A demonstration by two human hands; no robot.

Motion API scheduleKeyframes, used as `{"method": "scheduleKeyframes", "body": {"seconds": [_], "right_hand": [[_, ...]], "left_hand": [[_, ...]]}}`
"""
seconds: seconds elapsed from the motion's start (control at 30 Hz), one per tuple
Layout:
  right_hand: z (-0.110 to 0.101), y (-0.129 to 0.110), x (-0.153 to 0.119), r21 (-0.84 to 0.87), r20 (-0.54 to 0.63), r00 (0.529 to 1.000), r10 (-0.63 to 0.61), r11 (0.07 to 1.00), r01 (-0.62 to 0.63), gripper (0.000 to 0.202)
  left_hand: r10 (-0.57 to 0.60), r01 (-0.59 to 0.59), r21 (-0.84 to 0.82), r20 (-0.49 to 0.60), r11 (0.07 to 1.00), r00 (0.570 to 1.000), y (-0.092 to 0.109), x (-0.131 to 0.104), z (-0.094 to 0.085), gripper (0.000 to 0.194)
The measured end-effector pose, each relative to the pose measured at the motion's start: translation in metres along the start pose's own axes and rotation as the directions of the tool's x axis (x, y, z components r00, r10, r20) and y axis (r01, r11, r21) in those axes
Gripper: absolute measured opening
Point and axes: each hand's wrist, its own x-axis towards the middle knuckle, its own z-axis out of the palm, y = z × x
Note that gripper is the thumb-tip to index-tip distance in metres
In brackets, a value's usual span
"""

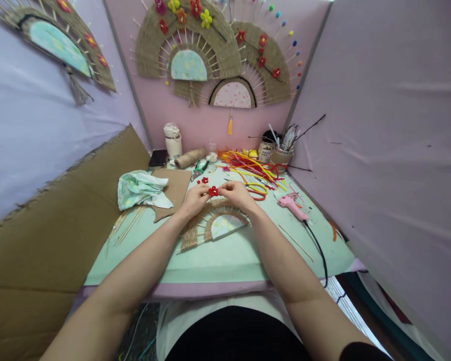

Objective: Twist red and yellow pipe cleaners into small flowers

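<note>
Your right hand (237, 193), centre of the frame: fingers bent and drawn together, fingertips pinching the right edge of a small red flower (213, 191).
Your left hand (196, 197), just left of it: fingers likewise closed to a pinch at the flower's left side. The flower sits between your two hands, above the fan's upper edge.
Twine-wrapped fan (192, 234), lower centre, lying on the pale green tabletop (225, 263) beneath your hands; its half-round centre is patterned cloth.
Thin wooden stick (296, 243), lower right, lying loose.
Pink glue gun (293, 206), right of centre, nozzle toward upper left, black cord running off the near edge.
Bamboo sticks (132, 225), left of centre, beside a crumpled green-white cloth (141, 189) that partly overlaps a cardboard piece (178, 185).
Second red flower (205, 180), just beyond your left hand.
Green-handled pliers (200, 168), above that flower.
Red, orange and yellow pipe cleaners (248, 163), heaped right of centre.
Twine roll (190, 158), white tumbler (173, 143) and dark phone (158, 158), centre left, at the table's back.
Finished twine fans (146, 52), upper centre, on the pink wall (206, 128).
</note>
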Motion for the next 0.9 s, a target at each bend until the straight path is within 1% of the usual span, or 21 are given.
{"method": "scheduleKeyframes", "body": {"seconds": [0.17,0.27,0.43,0.57,0.63,0.7,0.8,0.9], "right_hand": [[0.003,0.004,0.001,-0.097,-0.028,0.999,-0.017,0.995,0.015,0.022],[0.004,0.005,0.000,-0.145,-0.046,0.998,-0.030,0.989,0.023,0.021],[0.006,0.004,-0.001,-0.206,-0.086,0.991,-0.107,0.975,0.087,0.016],[0.007,0.001,-0.003,-0.250,-0.116,0.986,-0.121,0.964,0.089,0.013],[0.005,0.000,-0.002,-0.222,-0.099,0.989,-0.107,0.972,0.083,0.015],[0.002,0.001,-0.001,-0.148,-0.057,0.996,-0.070,0.987,0.061,0.022],[-0.005,0.001,0.001,-0.038,-0.035,0.999,-0.027,0.999,0.025,0.032],[-0.007,0.000,0.001,-0.005,-0.036,0.998,-0.055,0.998,0.055,0.030]], "left_hand": [[0.023,-0.024,0.011,0.050,1.000,0.998,0.005,-0.001,-0.002,0.021],[0.018,-0.017,-0.005,0.060,1.000,0.998,0.008,-0.001,-0.002,0.021],[-0.005,0.006,-0.007,0.084,1.000,0.996,0.009,-0.001,0.000,0.019],[-0.020,0.020,0.004,0.096,1.000,0.995,0.009,-0.001,0.000,0.018],[-0.043,0.043,-0.005,0.087,0.999,0.995,0.011,-0.001,-0.002,0.019],[-0.075,0.077,-0.023,0.089,0.997,0.993,0.014,0.000,-0.005,0.021],[-0.113,0.119,-0.045,0.126,0.992,0.986,0.019,0.000,-0.010,0.024],[-0.119,0.129,-0.060,0.157,0.990,0.980,0.020,0.001,-0.010,0.025]]}}
